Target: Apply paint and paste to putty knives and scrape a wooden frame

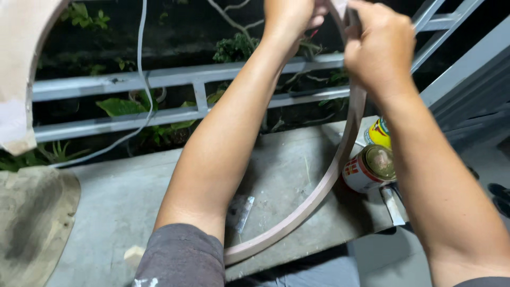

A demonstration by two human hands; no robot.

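Both my arms reach up and forward. My left hand (289,16) and my right hand (378,48) grip the upper end of a long curved strip of pale wood (324,186). The strip bends down from my hands in an arc and ends near my left elbow, over a grey concrete ledge (122,202). My fingers are closed around it; the very top of the strip is hidden behind my hands and cut off by the frame edge.
Two tins (370,169) and a putty knife (392,204) lie on the ledge at right. A scraper (241,212) lies under the strip. A grey metal railing (175,79) with plants behind, a hanging cable (142,58) and a curved wooden piece (18,69) stand at left.
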